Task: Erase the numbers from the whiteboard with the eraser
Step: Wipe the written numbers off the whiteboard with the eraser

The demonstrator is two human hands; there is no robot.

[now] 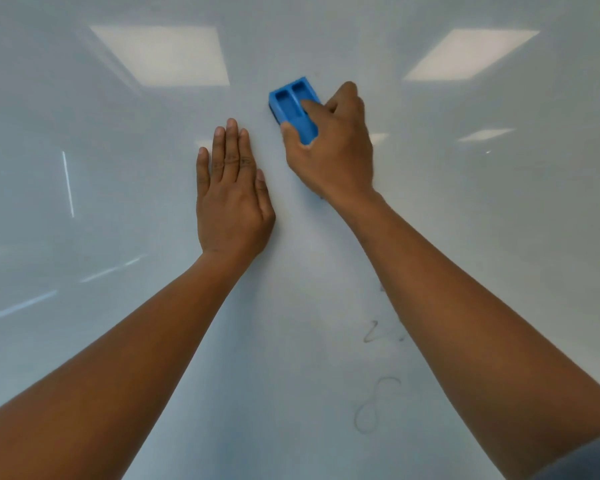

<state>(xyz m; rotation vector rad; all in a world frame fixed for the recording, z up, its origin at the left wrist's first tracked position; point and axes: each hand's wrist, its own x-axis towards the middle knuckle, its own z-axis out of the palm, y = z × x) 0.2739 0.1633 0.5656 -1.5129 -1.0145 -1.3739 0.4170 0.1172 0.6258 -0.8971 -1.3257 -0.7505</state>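
A glossy whiteboard (118,202) fills the whole view. My right hand (336,150) grips a blue eraser (291,102) and presses it against the board, upper middle. My left hand (231,195) lies flat on the board just left of it, fingers together, holding nothing. Below, beside my right forearm, faint dark marker digits remain: a "2" (371,332) and an "8" (374,405), plus a small smudge (382,288) above them. My right forearm may hide more writing.
Ceiling lights are mirrored in the board at upper left (160,55) and upper right (468,53). A grey sleeve edge (589,462) shows at the bottom right corner. No board frame or tray is in view.
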